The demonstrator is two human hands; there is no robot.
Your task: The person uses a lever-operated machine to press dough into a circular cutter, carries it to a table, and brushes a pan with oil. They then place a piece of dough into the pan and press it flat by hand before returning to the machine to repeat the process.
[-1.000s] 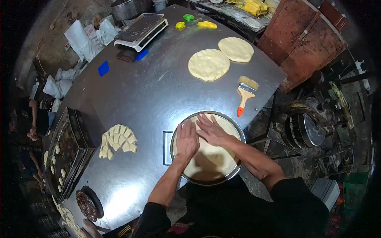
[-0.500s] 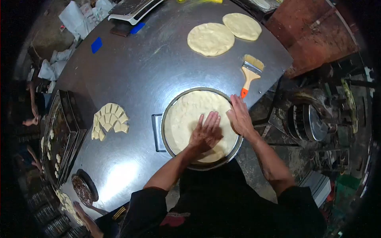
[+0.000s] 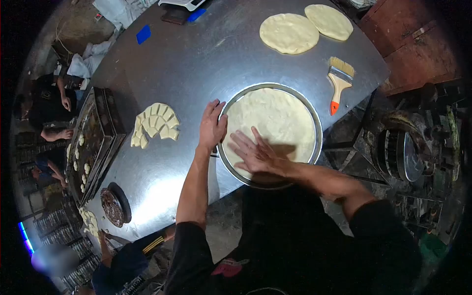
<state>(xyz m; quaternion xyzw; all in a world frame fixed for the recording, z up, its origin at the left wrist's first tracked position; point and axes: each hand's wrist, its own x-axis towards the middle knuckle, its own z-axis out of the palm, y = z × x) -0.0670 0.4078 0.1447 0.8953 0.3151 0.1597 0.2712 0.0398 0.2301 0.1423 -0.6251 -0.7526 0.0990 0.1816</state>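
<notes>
A round metal pan stands by the table's near edge, with a pale sheet of dough covering its bottom. My left hand grips the pan's left rim, fingers along the outer wall and thumb near the top edge. My right hand lies flat on the lower left part of the dough, fingers spread, holding nothing. To the right of the pan lies a wide brush with a wooden and orange handle.
Two flat dough rounds lie at the back right of the metal table. Cut dough pieces sit left of the pan. Stacked trays and a dark round object are farther left, where other people work.
The hands have swapped roles: my left hand has gone from the dough to the left rim, and my right hand from the right rim onto the dough. The view has shifted.
</notes>
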